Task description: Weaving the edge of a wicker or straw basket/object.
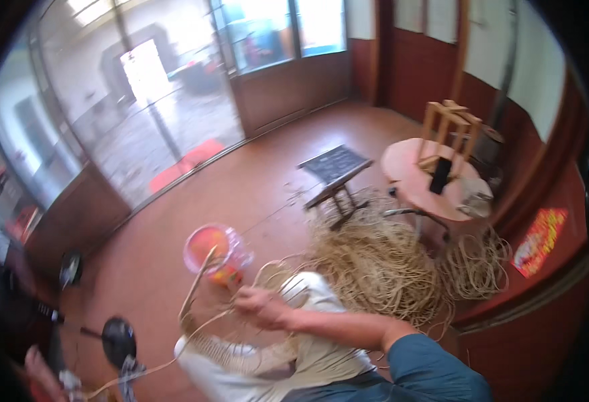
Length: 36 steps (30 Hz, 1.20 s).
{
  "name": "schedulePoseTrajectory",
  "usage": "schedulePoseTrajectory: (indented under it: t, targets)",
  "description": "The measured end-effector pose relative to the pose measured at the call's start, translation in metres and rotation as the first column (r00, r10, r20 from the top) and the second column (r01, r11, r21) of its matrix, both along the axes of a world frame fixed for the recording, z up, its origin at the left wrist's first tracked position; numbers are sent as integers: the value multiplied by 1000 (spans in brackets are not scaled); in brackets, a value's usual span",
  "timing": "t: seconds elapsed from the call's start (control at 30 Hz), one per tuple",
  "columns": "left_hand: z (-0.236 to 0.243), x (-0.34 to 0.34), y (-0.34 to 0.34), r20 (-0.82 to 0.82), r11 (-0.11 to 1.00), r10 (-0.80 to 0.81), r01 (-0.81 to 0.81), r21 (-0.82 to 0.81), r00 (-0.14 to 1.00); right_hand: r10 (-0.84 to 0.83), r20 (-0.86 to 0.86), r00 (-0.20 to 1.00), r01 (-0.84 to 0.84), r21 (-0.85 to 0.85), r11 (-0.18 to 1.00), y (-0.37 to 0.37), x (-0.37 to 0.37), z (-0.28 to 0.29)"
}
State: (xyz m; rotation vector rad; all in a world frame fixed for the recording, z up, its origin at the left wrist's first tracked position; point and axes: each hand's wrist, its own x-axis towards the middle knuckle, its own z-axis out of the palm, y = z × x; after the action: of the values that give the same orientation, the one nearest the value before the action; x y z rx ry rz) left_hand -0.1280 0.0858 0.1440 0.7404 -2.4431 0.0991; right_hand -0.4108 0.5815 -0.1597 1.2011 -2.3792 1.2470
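A curved piece of tan woven cord work [257, 360] lies across my lap, over pale cloth. Loose ends stand up from it on the left. My right hand [262, 308] is closed at its upper edge, with thin strands at the fingers. One long cord [152, 370] runs from the work toward the lower left corner. There my left hand [45, 376] shows only in part and blurred, at the end of that cord. Just beyond the work stands a pink see-through bucket [208, 249], with something orange-red beside it.
A large heap of tan cord [381, 268] covers the floor at right. Behind it are a low dark-topped stool [334, 164] and a round pink table [408, 171] bearing a wooden frame [447, 127]. A round black mirror [119, 342] stands at left, near a dark handlebar [47, 312].
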Motion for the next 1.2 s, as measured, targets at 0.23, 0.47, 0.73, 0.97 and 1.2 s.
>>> schedulePoseTrajectory:
  t: [0.23, 0.47, 0.73, 0.97, 1.2]
  targets:
    - [-92, -121, 314, -779, -600, -595, 534, 596, 201, -20, 108, 994, 19, 8, 1000, 11, -12, 9]
    - [-49, -121, 408, -996, -995, 83, 50, -82, 16, -38, 65, 997, 36, 34, 999, -6, -2, 25]
    - [-66, -122, 398, -1000, -998, -5, -65, 7, -30, -30, 46, 998, 29, 32, 999, -3, 6, 27]
    - [-39, -106, 398, -938, -972, 229, 5, -236, 261, -32, 23, 999, 31, 40, 999, -2, -2, 27]
    - [-60, -117, 397, -993, -990, 48, 126, -61, -106, -73, 61, 995, 71, 34, 997, 3, 4, 31]
